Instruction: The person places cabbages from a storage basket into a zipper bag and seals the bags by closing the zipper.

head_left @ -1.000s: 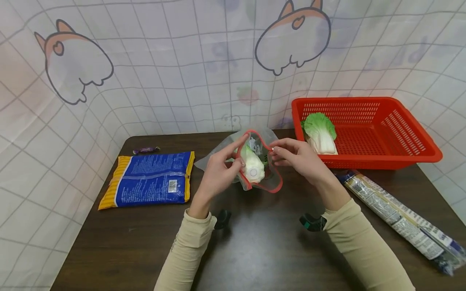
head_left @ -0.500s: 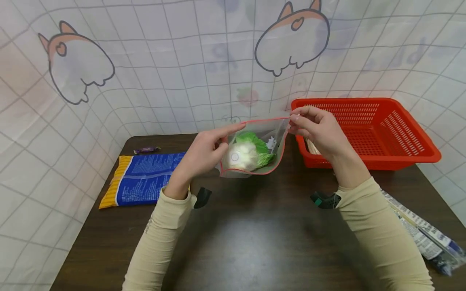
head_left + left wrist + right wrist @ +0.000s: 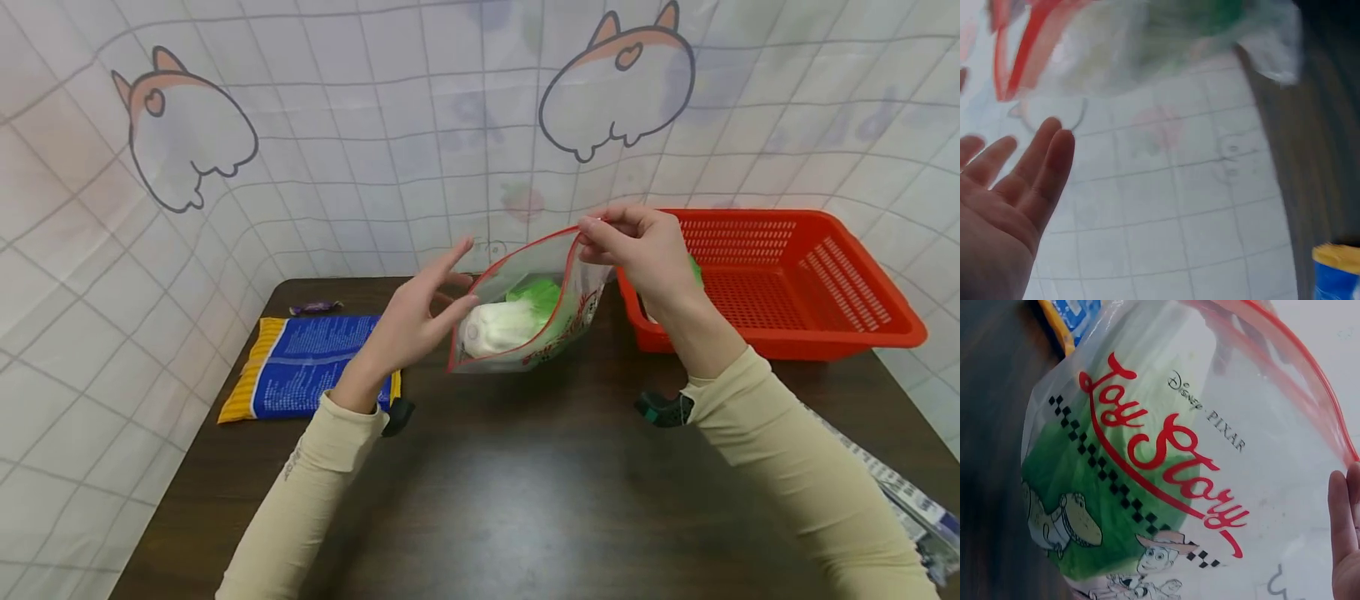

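Observation:
A clear zip bag (image 3: 581, 321) with a red seal hangs open-mouthed over the table, a Chinese cabbage (image 3: 498, 327) lying inside it. The cabbage's pale base points left and its green leaves right. My right hand (image 3: 648, 254) pinches the upper right corner of the bag's mouth. Beside the mouth's left end is my left hand (image 3: 408, 321), fingers spread and extended. In the left wrist view, a gap shows between those fingertips and the blurred bag (image 3: 1110, 56). Red lettering and cartoon figures cover the bag's face in the right wrist view.
A red basket (image 3: 780, 340) stands at the back right, with a bit of green leaf (image 3: 697, 271) showing behind my right hand. On the left lie a blue and yellow packet (image 3: 300, 367) and a small purple wrapper (image 3: 315, 307). A long packet (image 3: 911, 492) lies far right.
The bag has been lifted and its mouth stretched wide. My right hand has moved up and right with its corner; my left hand has moved left and come off the rim.

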Tool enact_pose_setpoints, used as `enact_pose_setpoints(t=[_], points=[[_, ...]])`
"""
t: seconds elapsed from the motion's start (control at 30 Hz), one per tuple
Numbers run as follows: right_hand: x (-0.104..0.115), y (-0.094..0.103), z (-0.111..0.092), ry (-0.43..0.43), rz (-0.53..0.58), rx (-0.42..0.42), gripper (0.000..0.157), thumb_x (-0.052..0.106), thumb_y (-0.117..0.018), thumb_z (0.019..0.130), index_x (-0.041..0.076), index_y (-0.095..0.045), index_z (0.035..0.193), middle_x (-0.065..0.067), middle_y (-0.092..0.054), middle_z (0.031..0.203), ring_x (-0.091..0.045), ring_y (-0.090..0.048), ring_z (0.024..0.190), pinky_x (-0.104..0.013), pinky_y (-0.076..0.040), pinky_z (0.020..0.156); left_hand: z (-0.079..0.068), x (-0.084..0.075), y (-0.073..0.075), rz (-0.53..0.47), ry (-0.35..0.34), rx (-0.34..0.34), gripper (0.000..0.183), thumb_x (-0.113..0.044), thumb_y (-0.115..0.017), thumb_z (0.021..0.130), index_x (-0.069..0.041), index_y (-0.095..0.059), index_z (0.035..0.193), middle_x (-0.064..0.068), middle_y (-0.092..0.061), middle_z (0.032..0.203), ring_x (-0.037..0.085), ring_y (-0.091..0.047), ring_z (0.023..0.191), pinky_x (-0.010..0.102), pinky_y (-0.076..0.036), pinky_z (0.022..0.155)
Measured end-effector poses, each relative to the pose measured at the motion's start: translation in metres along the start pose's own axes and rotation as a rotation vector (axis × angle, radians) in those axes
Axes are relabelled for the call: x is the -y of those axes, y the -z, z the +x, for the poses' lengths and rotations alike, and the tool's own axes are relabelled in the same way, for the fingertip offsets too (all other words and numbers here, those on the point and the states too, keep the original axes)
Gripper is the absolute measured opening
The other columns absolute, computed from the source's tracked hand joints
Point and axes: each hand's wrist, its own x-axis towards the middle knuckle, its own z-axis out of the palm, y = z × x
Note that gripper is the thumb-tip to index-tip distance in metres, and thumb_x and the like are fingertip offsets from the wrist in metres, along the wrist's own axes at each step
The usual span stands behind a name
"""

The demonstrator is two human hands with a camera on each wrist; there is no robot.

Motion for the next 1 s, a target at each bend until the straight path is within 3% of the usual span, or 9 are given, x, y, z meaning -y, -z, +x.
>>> enact_pose_setpoints(t=[0.17,0.37,0.43,0.57,0.63,0.7,0.83,0.93,1.0], points=[[-0.006,-0.004,0.001,-0.024,-0.033,-0.013,0.026,0.018,-0.075,0.087,-0.003,-0.069,0.101,-0.010,-0.069,0.084,-0.017,-0.068,0.070,-0.029,-0.056,0.078,-0.017,0.003,-0.009,0.061,0.023,0.106,0.091,-0.031,-0.067,0.093,-0.024,-0.005,0.159,-0.010,-0.017,0.161,0.021,-0.040,0.137,0.041,-0.044,0.101],[-0.007,-0.004,0.003,-0.043,-0.012,-0.029,0.025,0.017,-0.075,0.087,-0.003,-0.069,0.102,-0.009,-0.070,0.084,-0.017,-0.068,0.071,-0.029,-0.057,0.076,-0.034,0.010,-0.017,0.081,0.076,0.202,0.114,-0.044,-0.077,0.082,-0.027,0.006,0.158,-0.013,-0.005,0.162,0.018,-0.034,0.141,0.046,-0.044,0.100],[-0.006,-0.004,0.003,-0.049,-0.010,-0.035,0.026,0.017,-0.075,0.087,-0.003,-0.069,0.102,-0.009,-0.070,0.084,-0.017,-0.068,0.071,-0.029,-0.057,0.076,-0.037,0.014,-0.020,0.097,0.106,0.221,0.116,-0.041,-0.079,0.081,-0.026,0.007,0.158,-0.009,-0.007,0.163,0.018,-0.037,0.139,0.044,-0.049,0.092],[-0.007,-0.003,0.003,-0.061,-0.003,-0.045,0.026,0.017,-0.075,0.087,-0.003,-0.068,0.102,-0.009,-0.070,0.084,-0.016,-0.068,0.071,-0.029,-0.057,0.076,-0.042,0.020,-0.025,0.166,0.182,0.227,0.100,-0.034,-0.075,0.087,-0.016,-0.008,0.158,0.008,-0.035,0.153,0.021,-0.056,0.120,0.040,-0.054,0.074],[-0.007,-0.002,0.003,-0.065,0.004,-0.047,0.026,0.017,-0.075,0.087,-0.003,-0.068,0.102,-0.008,-0.070,0.084,-0.016,-0.067,0.071,-0.029,-0.057,0.077,-0.043,0.022,-0.027,0.192,0.211,0.204,0.078,-0.029,-0.071,0.091,-0.009,-0.025,0.150,0.013,-0.050,0.137,0.021,-0.062,0.107,0.037,-0.055,0.070],[-0.009,-0.001,0.003,-0.067,0.005,-0.045,0.026,0.017,-0.075,0.087,-0.003,-0.068,0.102,-0.008,-0.069,0.084,-0.016,-0.067,0.071,-0.029,-0.056,0.077,-0.041,0.025,-0.028,0.202,0.216,0.158,0.053,-0.019,-0.069,0.093,-0.004,-0.041,0.135,0.013,-0.057,0.122,0.022,-0.063,0.103,0.036,-0.055,0.075],[-0.009,0.007,0.005,-0.103,-0.027,-0.017,0.030,0.018,-0.074,0.088,-0.003,-0.066,0.107,-0.010,-0.068,0.091,-0.019,-0.068,0.077,-0.029,-0.056,0.080,-0.034,0.029,-0.020,0.194,0.201,-0.030,0.021,-0.006,-0.070,0.090,-0.001,-0.061,0.108,0.010,-0.064,0.099,0.019,-0.064,0.086,0.035,-0.055,0.072],[0.000,0.019,0.011,-0.180,-0.210,0.106,0.034,0.023,-0.071,0.090,-0.004,-0.064,0.111,-0.013,-0.067,0.096,-0.022,-0.068,0.083,-0.029,-0.055,0.082,-0.026,0.028,-0.003,0.179,0.211,-0.166,0.014,-0.007,-0.071,0.090,-0.002,-0.069,0.103,0.009,-0.069,0.095,0.019,-0.065,0.082,0.036,-0.055,0.070],[0.010,0.027,0.017,-0.212,-0.395,0.204,0.037,0.029,-0.069,0.092,-0.001,-0.064,0.113,-0.013,-0.067,0.099,-0.022,-0.068,0.086,-0.028,-0.055,0.081,-0.018,0.023,0.016,0.168,0.241,-0.176,0.013,-0.010,-0.069,0.092,-0.004,-0.072,0.103,0.008,-0.071,0.096,0.019,-0.066,0.081,0.036,-0.055,0.069]])
